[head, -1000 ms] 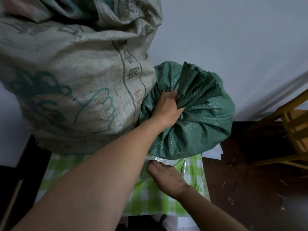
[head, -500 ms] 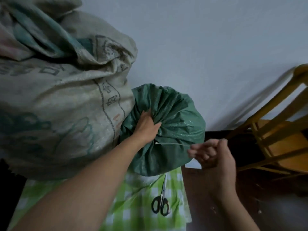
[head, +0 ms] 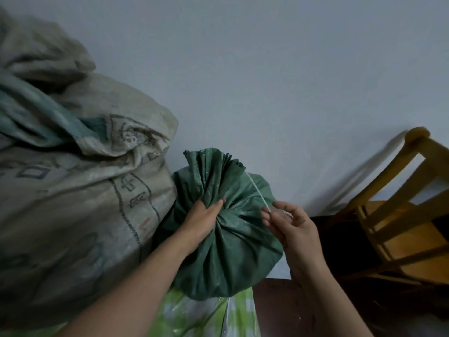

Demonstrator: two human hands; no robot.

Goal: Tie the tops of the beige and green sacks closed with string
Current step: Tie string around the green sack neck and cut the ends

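Observation:
The green sack [head: 226,259] stands in the middle with its top bunched into a pleated neck. My left hand [head: 202,221] grips that neck from the left. A thin white string [head: 257,190] runs slanting from behind the gathered top down to my right hand [head: 289,223], which pinches it just right of the neck. The big beige sack [head: 80,190] leans against the green one on the left, its printed top slumped and loosely folded, with a teal lining showing.
A green-and-white checked cloth [head: 206,314] lies under the sacks. A yellow wooden chair [head: 398,212] stands at the right over a dark floor. A pale wall rises behind everything.
My right hand rose from the checked cloth with the string and now holds it beside the sack's neck, the string slanting up behind the top. My left hand kept its grip. The scissors left view.

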